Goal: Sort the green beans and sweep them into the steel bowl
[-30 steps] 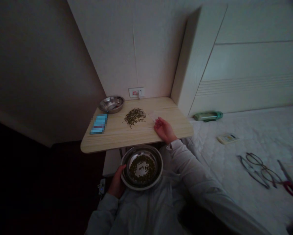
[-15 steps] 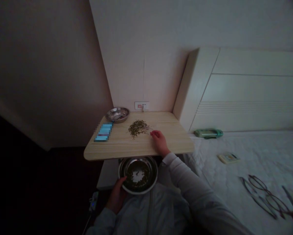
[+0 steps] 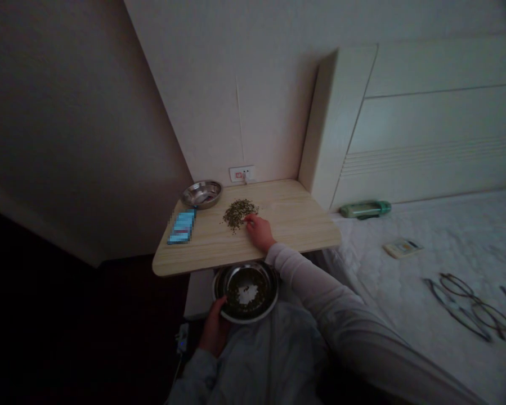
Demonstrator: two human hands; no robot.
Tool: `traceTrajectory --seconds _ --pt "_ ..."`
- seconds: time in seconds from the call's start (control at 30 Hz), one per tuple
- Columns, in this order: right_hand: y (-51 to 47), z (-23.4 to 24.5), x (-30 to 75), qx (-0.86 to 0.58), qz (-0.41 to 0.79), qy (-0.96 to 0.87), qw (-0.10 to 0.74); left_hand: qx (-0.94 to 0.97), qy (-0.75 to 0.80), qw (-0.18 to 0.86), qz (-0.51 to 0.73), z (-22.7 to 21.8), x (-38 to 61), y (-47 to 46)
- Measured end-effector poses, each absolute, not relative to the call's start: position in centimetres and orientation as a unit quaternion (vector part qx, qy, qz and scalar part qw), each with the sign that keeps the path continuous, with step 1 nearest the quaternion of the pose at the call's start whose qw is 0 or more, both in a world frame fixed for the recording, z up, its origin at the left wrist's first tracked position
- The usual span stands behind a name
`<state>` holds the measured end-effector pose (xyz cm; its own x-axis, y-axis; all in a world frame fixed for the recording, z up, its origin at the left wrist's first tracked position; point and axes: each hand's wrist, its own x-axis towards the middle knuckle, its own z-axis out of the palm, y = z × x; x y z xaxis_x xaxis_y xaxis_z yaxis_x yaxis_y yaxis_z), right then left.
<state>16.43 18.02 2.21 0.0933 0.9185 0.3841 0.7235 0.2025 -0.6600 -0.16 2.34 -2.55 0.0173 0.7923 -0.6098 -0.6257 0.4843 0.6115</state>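
A loose pile of small green-brown grains [image 3: 238,212], perhaps beans or seeds, lies on the pale wooden tabletop [image 3: 295,219]. At its right-hand edge is my right hand [image 3: 259,230], the fingers pinched together at the grains. Whatever sits between those fingertips is too small to make out. Below the table's front edge, my left hand [image 3: 215,326] grips the near left rim of a steel bowl [image 3: 273,301], thumb over the edge. More of the same grains ring the inside of this bowl, around a bright bare patch at its bottom.
A smaller steel bowl [image 3: 185,197] stands at the table's back left, with a lit phone [image 3: 182,226] before it. A wall socket [image 3: 241,174] is behind. On the bed to the right lie a green bottle [image 3: 365,209], a pale flat object [image 3: 402,248] and eyeglasses [image 3: 464,306].
My right hand has moved left and forward, from beside the pile to its edge. My left hand still holds the bowl. The whole view has shifted and tilted slightly.
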Motion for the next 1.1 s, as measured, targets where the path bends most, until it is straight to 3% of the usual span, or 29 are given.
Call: traceTrajectory --seconds 0.27,0.77,1.1 --pt "17.5 2.6 16.5 -0.619 0.122 -0.680 0.373 0.076 0.496 0.709 0.495 -2.3 -0.4 2.4" --pt "17.6 2.2 16.8 -0.621 0.126 -0.659 0.405 0.063 0.483 0.720 0.494 -2.8 -0.5 2.7" --pt "17.1 2.6 16.4 -0.582 0.095 -0.726 0.354 0.052 0.474 0.725 0.497 -3.0 -0.3 2.8"
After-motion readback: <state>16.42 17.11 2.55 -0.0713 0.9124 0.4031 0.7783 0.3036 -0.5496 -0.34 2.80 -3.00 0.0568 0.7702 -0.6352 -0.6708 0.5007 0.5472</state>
